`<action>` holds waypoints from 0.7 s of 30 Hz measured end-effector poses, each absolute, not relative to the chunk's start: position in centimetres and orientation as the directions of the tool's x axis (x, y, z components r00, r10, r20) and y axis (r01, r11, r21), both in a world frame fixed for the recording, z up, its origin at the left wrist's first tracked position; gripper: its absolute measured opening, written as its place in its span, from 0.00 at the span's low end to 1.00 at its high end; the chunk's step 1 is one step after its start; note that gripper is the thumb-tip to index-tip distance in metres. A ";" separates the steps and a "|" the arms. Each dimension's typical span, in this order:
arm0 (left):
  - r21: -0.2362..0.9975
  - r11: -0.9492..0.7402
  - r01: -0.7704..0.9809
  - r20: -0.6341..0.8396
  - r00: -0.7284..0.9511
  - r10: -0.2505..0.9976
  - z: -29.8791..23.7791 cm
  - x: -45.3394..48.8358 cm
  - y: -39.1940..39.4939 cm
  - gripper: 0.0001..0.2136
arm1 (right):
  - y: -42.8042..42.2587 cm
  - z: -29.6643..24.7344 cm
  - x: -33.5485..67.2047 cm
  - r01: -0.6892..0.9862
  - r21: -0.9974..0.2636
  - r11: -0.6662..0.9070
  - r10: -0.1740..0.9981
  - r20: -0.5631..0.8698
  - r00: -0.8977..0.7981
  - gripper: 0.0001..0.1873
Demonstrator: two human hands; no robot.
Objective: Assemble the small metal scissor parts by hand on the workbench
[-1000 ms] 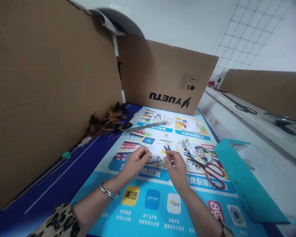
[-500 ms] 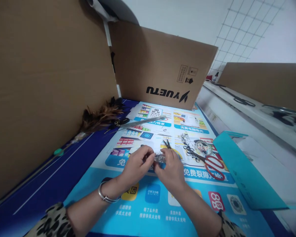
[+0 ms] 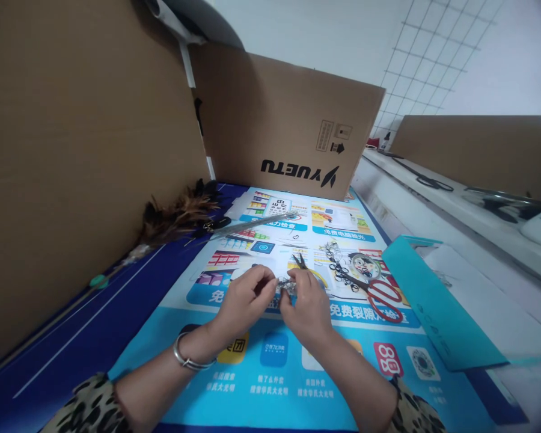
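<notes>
Cardboard walls enclose a work table covered by a bright blue printed poster (image 3: 275, 367). At its middle, the left hand (image 3: 246, 297) and right hand (image 3: 306, 307) meet, fingertips of both pinched closed on a small shiny bundle (image 3: 285, 286), held just above the poster; what the bundle is made of is too small to tell. A silver bangle (image 3: 184, 359) circles the left wrist. Just beyond the right hand lie small dark snips (image 3: 299, 261). To their right is a scatter of black rings (image 3: 342, 273), then red-handled scissors (image 3: 381, 297). A teal folder (image 3: 426, 307) lies farther right. A feather duster (image 3: 175, 216) rests at far left, and a cardboard box (image 3: 279, 132) stands behind.
</notes>
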State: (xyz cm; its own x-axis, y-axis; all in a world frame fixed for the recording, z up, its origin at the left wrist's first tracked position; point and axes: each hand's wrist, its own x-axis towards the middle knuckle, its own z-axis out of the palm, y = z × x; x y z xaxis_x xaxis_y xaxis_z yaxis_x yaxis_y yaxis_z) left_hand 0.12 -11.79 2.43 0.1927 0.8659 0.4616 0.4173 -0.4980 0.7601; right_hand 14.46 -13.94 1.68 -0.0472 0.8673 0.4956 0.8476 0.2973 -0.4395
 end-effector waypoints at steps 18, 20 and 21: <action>0.772 -0.483 0.413 0.419 0.242 0.875 3.0 0.4 -13.0 0.06 | -14.1 1.5 14.4 0.885 -0.323 0.335 0.833 0.541 -0.118 0.17; 0.791 -0.462 0.401 0.397 0.239 0.886 3.0 0.4 -13.0 0.06 | -14.2 1.5 14.4 0.884 -0.329 0.332 0.838 0.533 -0.117 0.16; 0.799 -0.452 0.396 0.386 0.238 0.891 3.0 0.4 -12.9 0.06 | -14.2 1.5 14.4 0.883 -0.333 0.332 0.840 0.530 -0.116 0.16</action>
State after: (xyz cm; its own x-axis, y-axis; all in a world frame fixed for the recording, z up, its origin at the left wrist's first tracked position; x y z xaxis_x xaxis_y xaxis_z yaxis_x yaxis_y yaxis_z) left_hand 0.40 -12.93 2.97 0.2381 0.8912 0.3860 0.3958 -0.4520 0.7994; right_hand 14.39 -14.22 1.51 -0.1157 0.8402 0.5298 0.8826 0.3317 -0.3333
